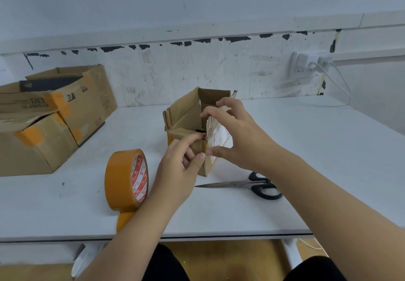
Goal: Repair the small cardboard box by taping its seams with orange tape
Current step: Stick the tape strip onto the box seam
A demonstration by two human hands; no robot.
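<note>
The small cardboard box stands in the middle of the white table with its top flaps open. My left hand pinches the box's near corner, fingertips on the front wall. My right hand grips the right flap, which carries a white label, thumb below and fingers over its top edge. The roll of orange tape stands on edge to the left of my left wrist, a loose end trailing toward the table's front edge. Scissors with black handles lie shut just in front of the box, partly under my right forearm.
Two larger cardboard boxes patched with orange tape sit at the table's left. A wall socket with a white cable is at the back right. The table's front edge runs below my forearms.
</note>
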